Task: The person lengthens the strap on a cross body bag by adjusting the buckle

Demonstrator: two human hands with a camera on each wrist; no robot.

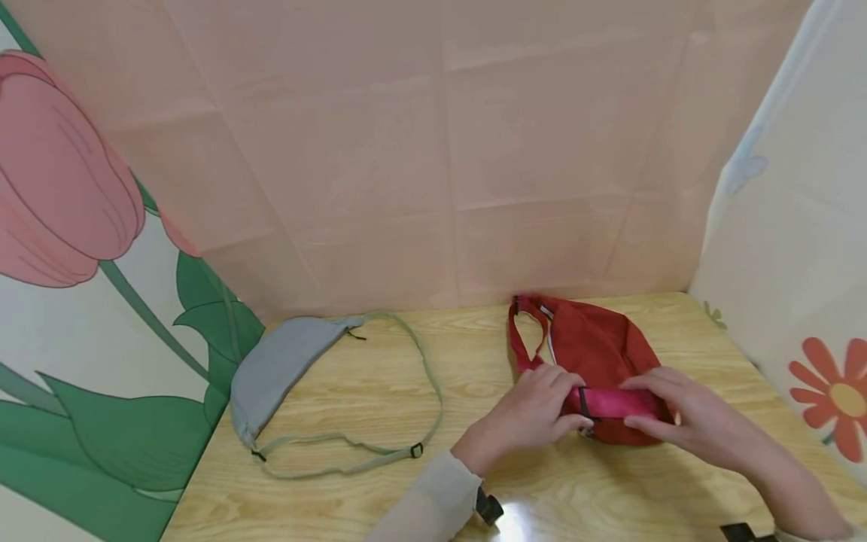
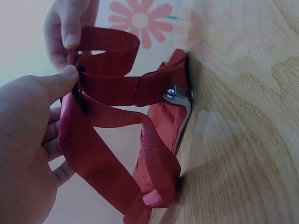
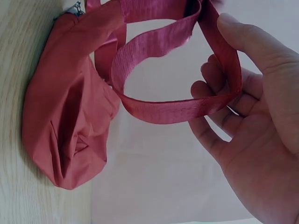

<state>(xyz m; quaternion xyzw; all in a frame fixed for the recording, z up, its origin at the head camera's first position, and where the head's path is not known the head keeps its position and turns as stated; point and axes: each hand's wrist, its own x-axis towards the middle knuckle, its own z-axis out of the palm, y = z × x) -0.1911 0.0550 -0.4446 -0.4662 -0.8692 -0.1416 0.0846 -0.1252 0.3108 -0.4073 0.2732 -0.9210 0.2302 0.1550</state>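
Note:
A red sling bag (image 1: pixel 603 339) lies on the table, its wide strap (image 1: pixel 619 403) lifted toward the front. With thumb and fingers, my left hand (image 1: pixel 524 410) pinches the strap at its black buckle (image 1: pixel 585 403). My right hand (image 1: pixel 698 414) holds the strap a short way to the right, between thumb and fingers. In the right wrist view the strap (image 3: pixel 163 111) bends into a loop inside the fingers. A metal zipper pull (image 2: pixel 177 92) shows at the bag's end in the left wrist view. Part of the bag is hidden behind the hands.
A grey waist bag (image 1: pixel 287 369) lies at the table's left, its pale green strap (image 1: pixel 433 376) spread in a loop with a black slider (image 1: pixel 416 450). A plain pinkish sheet (image 1: pixel 440 150) hangs behind the wooden table (image 1: pixel 325 504). Flower-printed sheets flank both sides.

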